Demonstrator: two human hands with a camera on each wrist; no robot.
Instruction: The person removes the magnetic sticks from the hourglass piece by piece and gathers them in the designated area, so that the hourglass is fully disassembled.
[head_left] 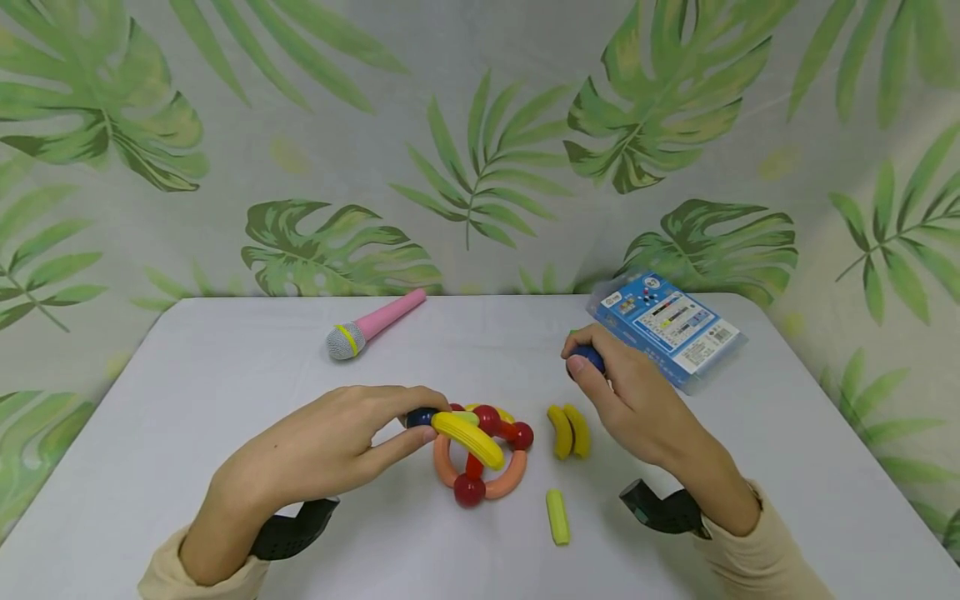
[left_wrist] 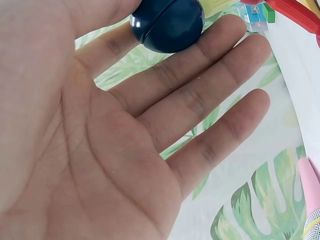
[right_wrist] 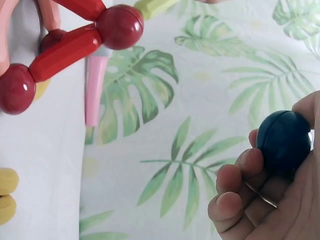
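My left hand (head_left: 337, 442) pinches a dark blue ball (left_wrist: 167, 25) between thumb and index finger; the other fingers stretch out past it in the left wrist view. A yellow curved rod (head_left: 468, 439) and a light green rod (left_wrist: 217, 6) reach from that ball toward a structure of dark red balls (head_left: 469, 490), red rods (right_wrist: 67, 52) and orange curved rods (head_left: 510, 477). To the right of it, my right hand (head_left: 637, 400) is raised above the table and grips a second blue ball (right_wrist: 284, 142) with curled fingers.
Two short yellow curved rods (head_left: 568, 432) lie below the right hand, and a loose light green rod (head_left: 557, 517) lies nearer the front. A pink toy microphone (head_left: 378, 325) is at the back left. The blue box in clear wrapping (head_left: 667, 325) lies at the back right.
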